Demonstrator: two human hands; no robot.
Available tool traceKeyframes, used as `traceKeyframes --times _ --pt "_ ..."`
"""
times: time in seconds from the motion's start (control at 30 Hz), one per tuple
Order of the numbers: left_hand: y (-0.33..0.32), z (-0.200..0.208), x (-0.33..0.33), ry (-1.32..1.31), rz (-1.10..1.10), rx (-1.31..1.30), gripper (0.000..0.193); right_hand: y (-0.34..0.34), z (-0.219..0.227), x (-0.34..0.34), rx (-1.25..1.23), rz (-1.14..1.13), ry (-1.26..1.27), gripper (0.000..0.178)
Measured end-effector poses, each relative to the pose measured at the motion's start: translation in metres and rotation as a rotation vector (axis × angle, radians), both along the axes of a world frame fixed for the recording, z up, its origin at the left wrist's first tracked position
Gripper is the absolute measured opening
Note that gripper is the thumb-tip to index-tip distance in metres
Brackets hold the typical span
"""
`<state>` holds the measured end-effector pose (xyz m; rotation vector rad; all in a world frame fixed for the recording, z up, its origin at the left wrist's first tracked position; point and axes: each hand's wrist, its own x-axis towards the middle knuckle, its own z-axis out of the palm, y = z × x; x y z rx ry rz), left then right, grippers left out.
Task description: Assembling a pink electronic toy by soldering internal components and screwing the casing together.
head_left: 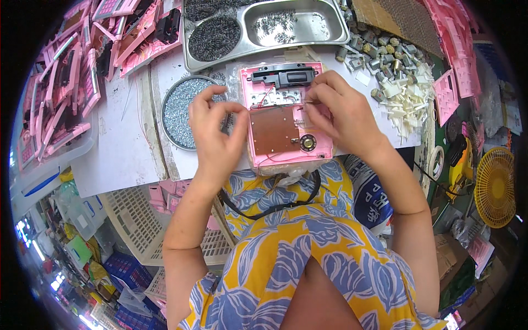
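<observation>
Lying between left grip (215,131) and right grip (347,110): a pink housing (324,147), open side up on the counter (118,159), carrying a brown board (272,132), a black part (289,77) and a round piece (308,143).
Left fingers: at the housing's left edge, forefinger and thumb drawn close; I cannot tell whether they pinch anything.
Right fingers: bent toward the thumb over the housing's right edge; anything between the tips cannot be made out.
Round dish (164,124): just left of the left grip, full of silver pieces (184,104), its right side partly hidden by that grip.
Steel tray (330,34): beyond both grips; dark pieces (214,37) crowd its round compartment, a thinner scatter lies in the rectangular one, and its far end is cut off.
Pale basket (127,225): below the left grip, partly covered by the forearm (187,225); whether the pink scraps (165,195) there lie inside is unclear.
Metal cylinders (385,58), white pieces (407,107): heaped right of the right grip.
Blue-and-white sack (366,195): below the right grip, partly hidden by patterned clothing (291,247).
</observation>
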<state>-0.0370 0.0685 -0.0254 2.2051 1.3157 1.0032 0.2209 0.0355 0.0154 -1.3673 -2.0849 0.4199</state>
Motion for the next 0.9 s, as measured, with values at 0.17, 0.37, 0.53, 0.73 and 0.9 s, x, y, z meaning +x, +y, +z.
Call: traceKeyframes --times 0.17,0.37,0.53,0.73,0.9 --pt "-0.019 0.039 0.035 -0.147 -0.104 0.169 0.049 -0.010 -0.015 0.000 0.002 -0.113 0.245 0.013" --pt "0.008 0.037 0.071 -0.094 -0.469 -0.430 0.029 -0.014 -0.022 0.007 -0.017 -0.040 0.391 0.014" --pt "0.029 0.052 0.066 -0.106 -0.504 -0.864 0.016 -0.009 -0.009 0.016 0.296 0.088 0.194 0.020" --pt "0.033 0.051 0.071 -0.118 -0.557 -0.721 0.012 -0.034 -0.009 0.049 0.272 -0.053 0.202 0.023" --pt "0.008 0.053 0.073 -0.042 -0.453 -0.276 0.002 -0.132 -0.021 0.147 0.056 -0.944 0.736 0.007"
